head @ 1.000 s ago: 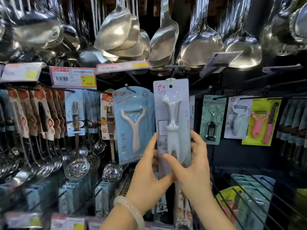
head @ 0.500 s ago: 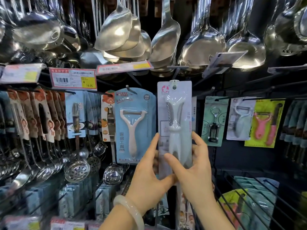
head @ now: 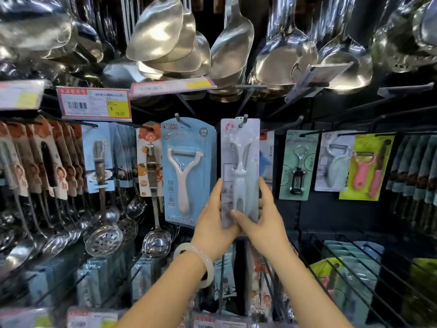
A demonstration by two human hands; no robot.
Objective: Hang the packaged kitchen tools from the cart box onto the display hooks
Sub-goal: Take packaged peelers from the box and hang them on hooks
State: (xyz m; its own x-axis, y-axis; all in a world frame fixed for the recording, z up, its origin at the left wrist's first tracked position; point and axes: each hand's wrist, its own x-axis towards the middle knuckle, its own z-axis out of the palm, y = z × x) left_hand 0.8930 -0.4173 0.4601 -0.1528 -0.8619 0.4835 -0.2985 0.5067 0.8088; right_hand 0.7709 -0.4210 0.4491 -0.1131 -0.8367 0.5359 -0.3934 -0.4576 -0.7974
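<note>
- Both hands are holding the white peeler pack (head: pixel 240 171) upright by its bottom end, with the card's hang hole sitting right at the tip of the display hook (head: pixel 243 121).
- The left hand (head: pixel 216 223) is cupping the left edge, fingers running up behind the card and palm wrapping the lower corner.
- The right hand (head: pixel 262 221) is pinching the right edge, thumb lying across the front near the bottom.
- Looks like the hook tip is just poking through the hole, though I can't tell how far the card is sitting on it.
- What I'm thinking for doing this well: keeping the card square to the hook, pushing it straight back, and not letting go until the weight is hanging on the wire.
- Gripping so low means the top is free to wobble, so going slow helps.
- The blue Y-peeler pack (head: pixel 189 169) is hanging just beside on the left, so watching that edge for snags is smart.
</note>
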